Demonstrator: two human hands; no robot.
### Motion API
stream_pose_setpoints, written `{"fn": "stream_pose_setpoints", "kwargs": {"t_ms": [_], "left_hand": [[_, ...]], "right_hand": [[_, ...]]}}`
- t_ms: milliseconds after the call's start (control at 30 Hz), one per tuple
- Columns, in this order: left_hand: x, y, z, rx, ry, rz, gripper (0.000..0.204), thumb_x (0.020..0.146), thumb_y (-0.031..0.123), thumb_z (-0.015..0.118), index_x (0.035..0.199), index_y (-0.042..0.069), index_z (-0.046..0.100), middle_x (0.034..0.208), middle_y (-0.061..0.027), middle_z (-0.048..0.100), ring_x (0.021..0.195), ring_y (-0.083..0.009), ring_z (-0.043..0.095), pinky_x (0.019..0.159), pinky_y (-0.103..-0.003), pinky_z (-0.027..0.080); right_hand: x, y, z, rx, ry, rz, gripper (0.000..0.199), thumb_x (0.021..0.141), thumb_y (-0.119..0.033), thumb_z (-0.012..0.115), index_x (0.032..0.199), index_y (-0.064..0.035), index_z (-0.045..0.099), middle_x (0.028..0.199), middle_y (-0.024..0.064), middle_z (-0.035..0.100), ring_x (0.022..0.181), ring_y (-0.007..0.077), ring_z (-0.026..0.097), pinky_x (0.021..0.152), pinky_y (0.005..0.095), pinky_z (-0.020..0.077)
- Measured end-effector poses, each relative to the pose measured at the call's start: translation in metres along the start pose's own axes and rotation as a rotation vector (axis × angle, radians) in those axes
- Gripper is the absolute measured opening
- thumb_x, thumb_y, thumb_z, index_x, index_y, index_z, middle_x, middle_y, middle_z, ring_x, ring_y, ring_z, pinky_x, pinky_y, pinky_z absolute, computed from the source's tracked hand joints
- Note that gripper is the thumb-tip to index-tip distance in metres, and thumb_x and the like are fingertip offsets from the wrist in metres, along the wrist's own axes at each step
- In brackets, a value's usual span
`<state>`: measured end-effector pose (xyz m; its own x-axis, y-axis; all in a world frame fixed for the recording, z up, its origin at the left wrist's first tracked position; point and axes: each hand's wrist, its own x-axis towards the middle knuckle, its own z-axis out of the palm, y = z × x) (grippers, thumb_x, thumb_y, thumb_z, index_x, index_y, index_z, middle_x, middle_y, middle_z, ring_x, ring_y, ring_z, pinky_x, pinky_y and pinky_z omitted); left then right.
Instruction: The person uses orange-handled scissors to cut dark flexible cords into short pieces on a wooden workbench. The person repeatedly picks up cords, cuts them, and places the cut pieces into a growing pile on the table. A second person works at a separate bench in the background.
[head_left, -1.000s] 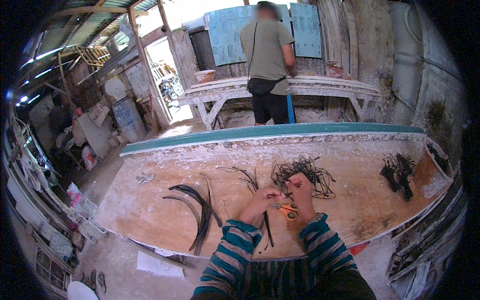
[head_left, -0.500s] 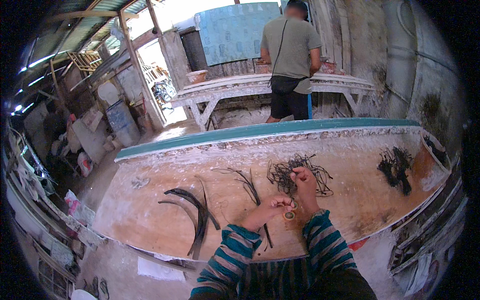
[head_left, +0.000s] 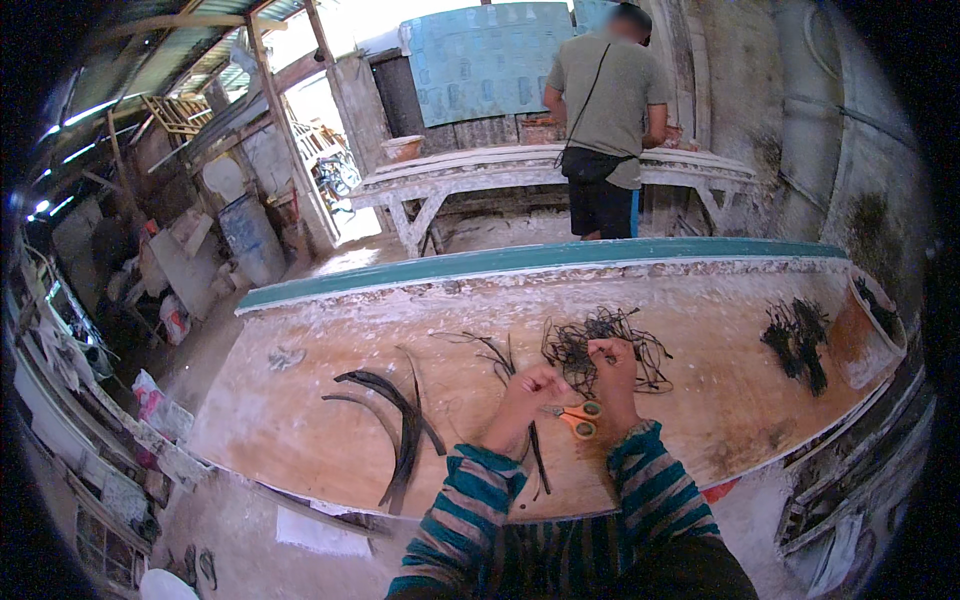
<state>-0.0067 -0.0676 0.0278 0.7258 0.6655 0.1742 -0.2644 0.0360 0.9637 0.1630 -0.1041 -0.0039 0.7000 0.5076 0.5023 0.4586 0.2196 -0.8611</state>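
Both hands work near the workbench's (head_left: 300, 430) front edge — left hand (head_left: 535, 392) pinching dark strips (head_left: 535, 455), right hand (head_left: 612, 368) gripping a tangled black bundle (head_left: 600, 340) — orange-handled scissors (head_left: 580, 417) between them.

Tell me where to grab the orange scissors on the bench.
Take the scissors by the orange handle loops, coming from above on the near side. They lie flat on the bench between the left hand and right hand, handles exposed; the blades are hard to make out.
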Motion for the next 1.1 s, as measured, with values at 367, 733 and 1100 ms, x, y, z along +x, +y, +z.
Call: {"fn": "stream_pose_setpoints", "kwargs": {"t_ms": [367,733,1100], "left_hand": [[0.024,-0.023,-0.048,0.156,0.594,0.219,0.008,0.079,0.009,0.065,0.082,0.003,0.061,0.066,0.0062,0.049,0.057,-0.0028,0.04,0.054,-0.016,0.031],[0.03,-0.031,-0.052,-0.108,0.751,0.303,0.007,0.078,0.007,0.067,0.08,0.003,0.06,0.071,0.0021,0.057,0.06,-0.0043,0.045,0.055,-0.017,0.036],[0.032,-0.045,-0.057,0.053,0.624,0.172,0.006,0.076,0.001,0.065,0.081,0.0,0.061,0.072,-0.001,0.06,0.064,-0.0072,0.054,0.058,-0.019,0.042]], "right_hand": [[-0.026,-0.031,0.005,0.141,-0.493,-0.064,0.008,0.074,-0.005,0.068,0.081,-0.0044,0.064,0.094,0.0036,0.051,0.083,0.0125,0.052,0.072,0.0252,0.0423],[-0.043,-0.06,0.006,0.138,-0.888,-0.295,0.015,0.08,-0.013,0.063,0.094,-0.0065,0.066,0.112,0.0089,0.052,0.11,0.0223,0.045,0.092,0.033,0.0369],[-0.039,-0.071,0.002,0.118,-0.839,-0.311,0.008,0.077,-0.009,0.067,0.082,-0.0035,0.064,0.079,0.0041,0.058,0.086,0.0184,0.053,0.08,0.0311,0.0412]]}}
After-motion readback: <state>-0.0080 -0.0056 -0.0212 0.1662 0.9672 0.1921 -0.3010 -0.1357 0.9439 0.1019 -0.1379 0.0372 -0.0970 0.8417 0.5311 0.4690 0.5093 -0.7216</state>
